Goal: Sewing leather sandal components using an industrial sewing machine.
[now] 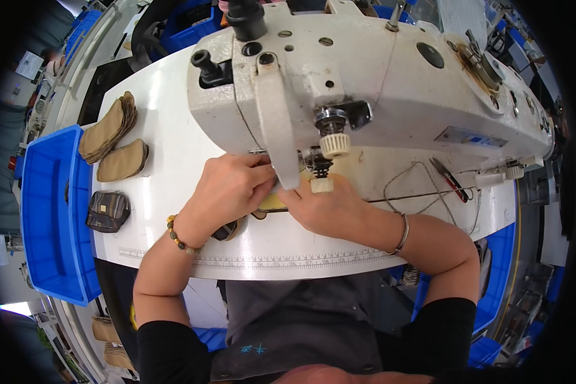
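Note:
Both my hands work beneath the head of a white sewing machine. My left hand is closed, its fingertips pinched together beside the needle area; what they grip is hidden. My right hand lies to the right of the pale lever, fingers curled in toward the left hand and partly covered by the machine's knobs. Between the hands shows a small yellowish patch, its kind unclear. A dark, tan-edged fabric piece peeks out under my left wrist.
On the white table's left lie two stacks of tan fabric pieces and a small dark plaid pouch. A blue bin stands beyond the left edge. Thread snips and a loose cord lie right. A ruler strip runs along the front.

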Demonstrator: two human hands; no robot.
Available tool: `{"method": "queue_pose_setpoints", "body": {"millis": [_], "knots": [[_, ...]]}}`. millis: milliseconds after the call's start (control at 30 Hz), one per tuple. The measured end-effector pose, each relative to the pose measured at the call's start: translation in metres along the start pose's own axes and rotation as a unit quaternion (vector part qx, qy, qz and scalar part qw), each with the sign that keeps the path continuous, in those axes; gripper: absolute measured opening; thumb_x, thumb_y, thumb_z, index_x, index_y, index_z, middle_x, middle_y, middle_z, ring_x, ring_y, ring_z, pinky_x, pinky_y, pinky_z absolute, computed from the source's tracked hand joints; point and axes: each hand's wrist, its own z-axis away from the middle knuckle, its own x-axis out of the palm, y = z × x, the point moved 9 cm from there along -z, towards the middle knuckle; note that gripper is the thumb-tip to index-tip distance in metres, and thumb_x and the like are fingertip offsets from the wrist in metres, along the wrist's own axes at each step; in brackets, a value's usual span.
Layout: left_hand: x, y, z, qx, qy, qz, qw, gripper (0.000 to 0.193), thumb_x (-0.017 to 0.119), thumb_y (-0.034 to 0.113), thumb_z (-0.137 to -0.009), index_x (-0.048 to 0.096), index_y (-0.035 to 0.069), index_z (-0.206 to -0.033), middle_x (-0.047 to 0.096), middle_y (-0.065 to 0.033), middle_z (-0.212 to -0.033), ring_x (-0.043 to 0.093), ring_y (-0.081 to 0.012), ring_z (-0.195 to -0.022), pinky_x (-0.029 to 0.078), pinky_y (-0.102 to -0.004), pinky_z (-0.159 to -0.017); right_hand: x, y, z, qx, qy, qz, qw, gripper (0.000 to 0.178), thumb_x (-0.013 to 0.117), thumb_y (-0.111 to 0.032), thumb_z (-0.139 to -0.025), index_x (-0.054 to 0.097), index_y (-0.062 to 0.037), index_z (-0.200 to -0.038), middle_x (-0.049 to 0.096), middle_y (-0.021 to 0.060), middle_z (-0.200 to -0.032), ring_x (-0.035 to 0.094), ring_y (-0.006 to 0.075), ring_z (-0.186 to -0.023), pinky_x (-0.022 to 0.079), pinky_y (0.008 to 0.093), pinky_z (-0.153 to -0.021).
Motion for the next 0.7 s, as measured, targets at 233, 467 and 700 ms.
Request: {"method": "queue_pose_setpoints", "body": {"millis": [233,467,700], "knots": [[0.001,0.004,-0.005,-0.008,-0.012,-0.003,1.0,0.009,0.067,0.012,-0.077,0.072,0.01,-0.084,0.067,-0.0035,-0.079,0.064,-0.0247,-0.067,0.051,-0.0356,-0.055,-0.002,0.0,0.0,0.003,-0.003,-0.022,1.0,0.028,0.064,-0.009,-0.072,0.06,0.001,-0.098,0.045,0.0008,-0.045,0.051,0.0188,-0.037,0.038,0.0342,-0.038],[0.006,-0.005,-0.004,-0.049,-0.03,0.002,0.998,0.009,0.068,0.011,-0.076,0.072,0.011,-0.084,0.066,-0.0075,-0.072,0.063,-0.0281,-0.064,0.051,-0.0384,-0.055,0.0,0.004,0.0,0.007,-0.008,-0.02,1.0,0.027,0.064,-0.009,-0.073,0.061,-0.0014,-0.099,0.047,0.0017,-0.047,0.053,0.0203,-0.04,0.039,0.0357,-0.039],[0.004,-0.002,-0.003,-0.047,-0.004,-0.001,0.999,0.008,0.067,0.009,-0.076,0.071,0.01,-0.082,0.065,-0.009,-0.07,0.062,-0.0299,-0.063,0.051,-0.0396,-0.056,0.0,0.009,0.0,0.022,-0.024,-0.008,0.999,0.012,0.067,-0.008,-0.069,0.06,-0.0057,-0.078,0.055,0.005,-0.078,0.056,0.0178,-0.055,0.043,0.0301,-0.043]]}}
